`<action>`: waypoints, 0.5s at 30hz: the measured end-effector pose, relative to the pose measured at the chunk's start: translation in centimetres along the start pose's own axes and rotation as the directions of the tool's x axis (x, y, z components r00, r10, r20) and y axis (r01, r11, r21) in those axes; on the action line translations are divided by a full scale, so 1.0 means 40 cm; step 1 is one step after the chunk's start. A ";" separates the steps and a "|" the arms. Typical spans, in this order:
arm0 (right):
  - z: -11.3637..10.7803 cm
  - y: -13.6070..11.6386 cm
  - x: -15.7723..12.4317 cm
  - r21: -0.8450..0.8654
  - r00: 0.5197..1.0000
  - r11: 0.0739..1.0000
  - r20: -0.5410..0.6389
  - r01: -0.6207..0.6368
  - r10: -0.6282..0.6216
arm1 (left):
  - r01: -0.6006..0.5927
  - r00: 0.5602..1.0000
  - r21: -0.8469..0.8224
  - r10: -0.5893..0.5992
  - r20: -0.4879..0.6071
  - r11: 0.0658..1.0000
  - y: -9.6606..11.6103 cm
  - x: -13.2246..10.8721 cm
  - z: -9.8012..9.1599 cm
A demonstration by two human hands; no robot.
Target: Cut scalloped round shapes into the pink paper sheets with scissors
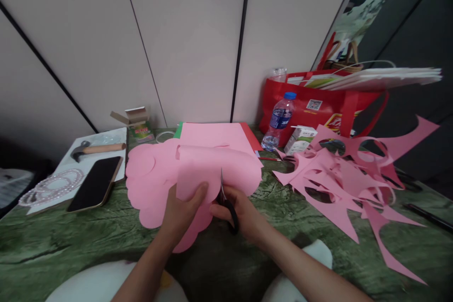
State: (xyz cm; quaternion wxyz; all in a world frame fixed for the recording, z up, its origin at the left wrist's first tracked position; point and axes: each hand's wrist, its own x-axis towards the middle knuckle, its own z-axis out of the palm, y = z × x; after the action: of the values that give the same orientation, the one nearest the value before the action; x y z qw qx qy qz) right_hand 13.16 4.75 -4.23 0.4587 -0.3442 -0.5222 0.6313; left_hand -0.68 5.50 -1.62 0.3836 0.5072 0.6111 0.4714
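My left hand (184,212) pinches a sheet of pink paper (201,172) near its lower edge, thumb on top. The sheet curls over on itself toward the wall. In my right hand (242,212) is a pair of scissors (230,217) with black handles, its blades pointing away from me at the paper's edge. Beneath and to the left of the sheet lie several cut pink paper circles (143,177), overlapping. Behind them rests a stack of coloured paper (212,132), pink on top with green and red edges showing.
A heap of pink paper offcuts (339,174) covers the right side of the green table (35,245). Behind it stand a water bottle (279,122), a small carton (300,139) and a red bag (307,104). At left are a phone (95,184), a hammer (99,148), beads (53,186) and an opened box (139,127).
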 end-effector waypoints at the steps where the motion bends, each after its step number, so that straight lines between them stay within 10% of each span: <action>1: 0.000 0.000 0.000 0.006 1.000 1.000 0.001 0.000 0.000 | 0.005 1.000 0.006 -0.005 -0.004 1.000 0.000 0.000 0.000; 15: 0.000 0.011 -0.002 0.016 1.000 1.000 -0.019 -0.010 0.010 | 0.030 0.999 -0.009 -0.030 -0.021 1.000 0.006 0.001 0.001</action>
State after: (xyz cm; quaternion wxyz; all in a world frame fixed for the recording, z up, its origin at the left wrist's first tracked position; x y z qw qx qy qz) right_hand 13.11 4.66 -4.68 0.4632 -0.3490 -0.5110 0.6344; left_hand -0.61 5.55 -1.40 0.3863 0.4911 0.6208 0.4736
